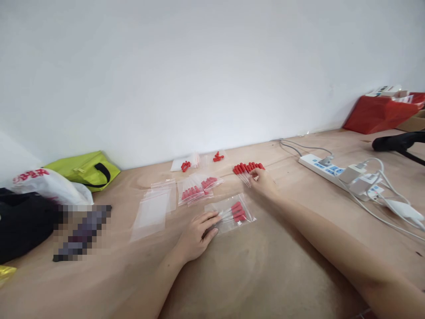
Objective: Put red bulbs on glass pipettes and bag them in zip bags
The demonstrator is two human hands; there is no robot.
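Note:
On the wooden table, my left hand [198, 235] has its fingers curled on the near end of a clear zip bag [249, 217]. Inside that bag lie several clear tubes with red tops [237, 212], their red ends pointing away from the hand. Farther off, my right hand [264, 182] is closed with its fingertips on the clear stems at the right end of a row of red-topped tubes [244, 168]. Exactly how many it grips is hidden. Behind the left hand overlap filled zip bags [192, 193] holding similar red-topped pieces.
Flat, unfilled zip bags [151, 215] lie to the left. Small red pieces [185, 166] rest near the wall. A power strip [318, 170] with chargers and cables is at right, a red bag [375, 113] behind it. A yellow-green bag [89, 170] and white plastic bag [63, 188] sit left.

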